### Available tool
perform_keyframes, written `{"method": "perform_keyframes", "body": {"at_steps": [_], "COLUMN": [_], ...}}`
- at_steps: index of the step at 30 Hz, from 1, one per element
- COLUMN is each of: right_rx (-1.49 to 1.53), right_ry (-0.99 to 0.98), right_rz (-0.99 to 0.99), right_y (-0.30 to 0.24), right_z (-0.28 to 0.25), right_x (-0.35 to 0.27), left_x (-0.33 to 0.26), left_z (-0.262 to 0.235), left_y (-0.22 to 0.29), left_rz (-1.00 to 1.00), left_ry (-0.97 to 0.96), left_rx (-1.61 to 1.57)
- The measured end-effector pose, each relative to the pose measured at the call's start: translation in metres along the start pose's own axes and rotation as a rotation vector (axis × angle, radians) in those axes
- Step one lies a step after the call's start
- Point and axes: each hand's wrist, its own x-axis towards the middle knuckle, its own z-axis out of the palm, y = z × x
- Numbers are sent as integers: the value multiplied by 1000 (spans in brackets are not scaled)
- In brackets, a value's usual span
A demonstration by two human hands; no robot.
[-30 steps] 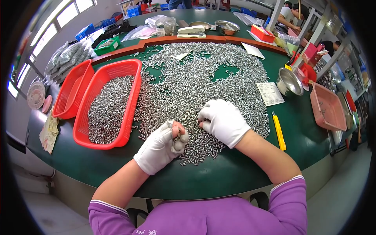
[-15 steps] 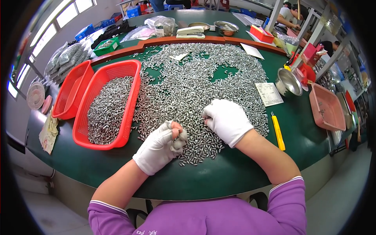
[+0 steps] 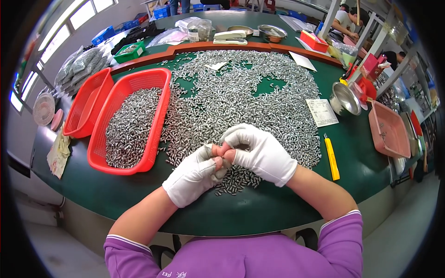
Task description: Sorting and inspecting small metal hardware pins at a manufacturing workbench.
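A broad spread of small silvery metal pieces (image 3: pixel 241 106) with pointed ends covers the middle of the green table (image 3: pixel 287 217). Above its near part, my left hand (image 3: pixel 197 173) and my right hand (image 3: pixel 264 155) meet, both in white gloves with bare fingertips. Thumbs and fingers of both are pinched together and touching. Whatever lies between them is too small and covered to make out. To the left, a red perforated basket (image 3: pixel 160 134) holds a heap of the same metal pieces (image 3: pixel 132 129).
Another red basket (image 3: pixel 76 123) stands further left beside a cloth (image 3: pixel 58 157). At right lie a yellow cutter knife (image 3: pixel 332 160), a printed slip (image 3: pixel 322 112), a metal bowl (image 3: pixel 345 98) and a pink tray (image 3: pixel 389 129). A brown wooden edging (image 3: pixel 185 47) borders the spread's far side.
My right hand has moved left from the pile and now meets my left hand at the fingertips. The left hand has turned slightly and shifted a little to the right.
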Motion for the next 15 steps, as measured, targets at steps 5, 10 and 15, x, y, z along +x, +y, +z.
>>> {"method": "perform_keyframes", "body": {"at_steps": [5,10,15], "right_rx": [123,-68,-174], "right_ry": [3,59,29], "right_rz": [81,39,-145], "right_y": [2,2,2], "right_z": [6,7,6], "right_x": [-2,-2,-2], "left_x": [-2,-1,-2], "left_z": [-2,-2,-1], "left_y": [-1,-2,-1], "left_rz": [24,11,12], "left_ry": [1,23,56], "left_rx": [-23,4,31]}}
